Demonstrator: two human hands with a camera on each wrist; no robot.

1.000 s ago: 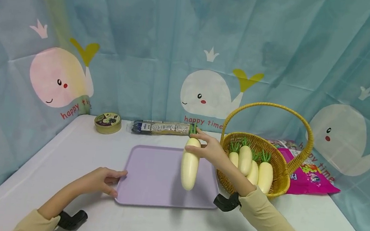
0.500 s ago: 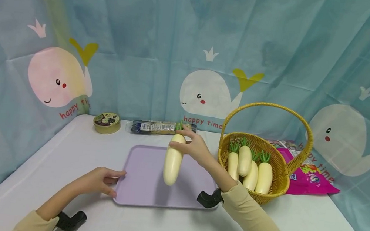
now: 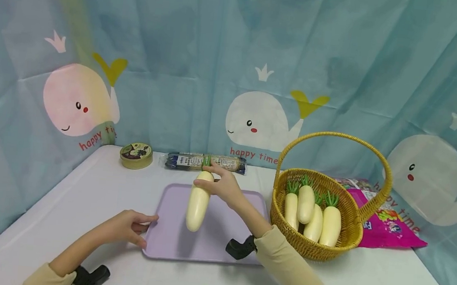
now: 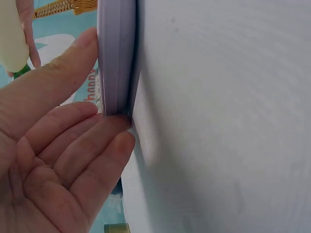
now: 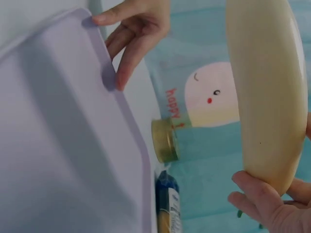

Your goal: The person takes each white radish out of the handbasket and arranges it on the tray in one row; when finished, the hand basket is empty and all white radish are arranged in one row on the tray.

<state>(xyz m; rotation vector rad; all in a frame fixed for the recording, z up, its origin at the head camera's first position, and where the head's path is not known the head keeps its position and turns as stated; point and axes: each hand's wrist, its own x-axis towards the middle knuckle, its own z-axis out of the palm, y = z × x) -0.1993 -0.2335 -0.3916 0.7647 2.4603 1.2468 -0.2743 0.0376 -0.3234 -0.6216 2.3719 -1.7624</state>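
Note:
My right hand (image 3: 222,187) pinches a toy white radish (image 3: 198,204) near its green leafy top, thumb and fingers on either side. The radish hangs tilted above a lilac tray (image 3: 223,240), its lower end pointing toward me. In the right wrist view the radish (image 5: 267,92) looks smooth and pale. At the tray's left edge is my left hand (image 3: 127,227), its thumb and forefinger touching the rim at separate spots. Seen from the left wrist, the hand (image 4: 63,145) has loosely bent fingers against the tray's side (image 4: 116,58).
Right of the tray stands a wicker basket (image 3: 309,249) with a tall handle and several more white radishes (image 3: 330,225). A pink packet (image 3: 389,231) lies behind it. A round tin (image 3: 136,155) and a long clear-wrapped package (image 3: 181,161) sit at the back, before a blue curtain (image 3: 170,63).
My right hand has carried the radish leftward, from the tray's right half to its left-centre part. My left hand stays at the tray's edge. The head view has shifted slightly.

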